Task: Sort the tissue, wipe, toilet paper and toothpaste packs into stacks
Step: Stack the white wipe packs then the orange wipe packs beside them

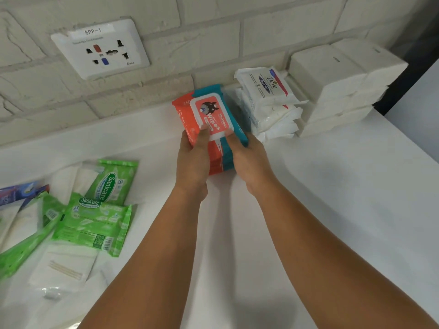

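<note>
Your left hand and right hand both grip the near end of the wipes pack, one on each side. Each thumb presses on the near edge of its white flip lid, and the other fingers curl under, out of sight. That pack sits between your hands, on top of more orange and teal packs of the same kind, with the wall just beyond your fingertips.

Expect it to be fairly heavy for its bulk, I judge: wet wipes in a soft, squashy body with slick film. The lid is the only stiff part. Hold it low by the long sides, not by the lid, which could pop open. Set it flat and square, or the pile may slide.

Just right of your right hand stand the Dove packs, and further right the white tissue packs are stacked against the wall. Well to the left of your left hand, green Sanicare packs lie loose on the bench among white packs.

Your hands cover the pile's near end, so you cannot count the packs beneath, nor tell whether the top one rests fully on them. A blue pack far to your left is cut off at the edge, its print too blurred to read.
</note>
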A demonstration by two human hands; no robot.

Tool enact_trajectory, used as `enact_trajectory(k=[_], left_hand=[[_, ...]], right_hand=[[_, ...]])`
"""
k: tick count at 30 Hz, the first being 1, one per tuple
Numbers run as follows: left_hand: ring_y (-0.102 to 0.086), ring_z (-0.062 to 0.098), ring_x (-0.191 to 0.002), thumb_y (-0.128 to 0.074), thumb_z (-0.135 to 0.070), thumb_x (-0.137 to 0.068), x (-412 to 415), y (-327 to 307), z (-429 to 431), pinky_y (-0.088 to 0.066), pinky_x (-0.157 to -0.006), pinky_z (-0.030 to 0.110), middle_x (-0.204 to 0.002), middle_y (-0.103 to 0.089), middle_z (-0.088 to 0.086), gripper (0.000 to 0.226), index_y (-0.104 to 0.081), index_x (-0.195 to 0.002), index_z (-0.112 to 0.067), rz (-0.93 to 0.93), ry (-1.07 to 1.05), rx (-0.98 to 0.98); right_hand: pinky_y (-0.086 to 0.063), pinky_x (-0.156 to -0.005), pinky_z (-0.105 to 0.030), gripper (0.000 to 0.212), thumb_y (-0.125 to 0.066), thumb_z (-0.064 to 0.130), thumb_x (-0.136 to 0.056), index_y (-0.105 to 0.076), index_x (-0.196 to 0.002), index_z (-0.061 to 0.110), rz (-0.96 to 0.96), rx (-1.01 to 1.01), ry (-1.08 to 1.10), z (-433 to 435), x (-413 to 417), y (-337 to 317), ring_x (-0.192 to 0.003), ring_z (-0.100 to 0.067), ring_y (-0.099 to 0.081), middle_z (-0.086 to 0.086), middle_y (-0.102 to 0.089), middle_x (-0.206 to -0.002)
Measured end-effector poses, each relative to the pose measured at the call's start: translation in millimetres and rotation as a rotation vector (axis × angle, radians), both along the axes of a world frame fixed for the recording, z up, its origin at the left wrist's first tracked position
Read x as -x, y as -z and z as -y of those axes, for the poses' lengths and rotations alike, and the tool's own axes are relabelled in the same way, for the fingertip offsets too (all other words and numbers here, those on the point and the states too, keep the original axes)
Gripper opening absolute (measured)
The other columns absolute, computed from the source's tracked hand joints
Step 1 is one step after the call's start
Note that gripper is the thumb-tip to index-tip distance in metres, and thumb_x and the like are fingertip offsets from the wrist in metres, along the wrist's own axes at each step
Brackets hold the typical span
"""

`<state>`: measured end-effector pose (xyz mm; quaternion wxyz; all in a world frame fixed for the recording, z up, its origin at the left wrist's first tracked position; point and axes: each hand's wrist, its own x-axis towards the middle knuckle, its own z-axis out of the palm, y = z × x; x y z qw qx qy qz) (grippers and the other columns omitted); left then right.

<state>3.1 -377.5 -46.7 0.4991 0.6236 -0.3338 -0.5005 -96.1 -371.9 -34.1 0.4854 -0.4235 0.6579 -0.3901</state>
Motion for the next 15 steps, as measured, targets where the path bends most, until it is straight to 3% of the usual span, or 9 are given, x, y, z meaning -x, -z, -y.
enact_trajectory(k=[8, 15], left_hand=[[-0.064, 0.01, -0.11, -0.053, -0.057, -0.096, 11, -9, -4, -0.053, -0.1, 0.04, -0.127, -0.064, -0.016, 0.043, -0.048, -0.136, -0.041, 0.01, -0.009, -0.027], [-0.054, 0.008, -0.123, -0.052, -0.047, -0.1, 16, -16, -9, -0.048, -0.092, 0.027, -0.149, -0.047, -0.015, 0.062, -0.02, -0.153, -0.041, 0.251, 0.047, 0.147]], right_hand=[[-0.046, -0.104, -0.039, 0.061, -0.049, 0.058, -0.094, -0.04, -0.145, 0.025, 0.074, -0.017, 0.053, -1, 8, 3, -0.131, -0.022, -0.051, 0.0, -0.051, -0.145], [-0.042, -0.108, -0.04, 0.055, -0.049, 0.053, -0.097, -0.039, -0.146, 0.029, 0.123, -0.019, 0.04, 2, 11, 1, -0.132, -0.022, -0.049, 0.001, -0.05, -0.146]])
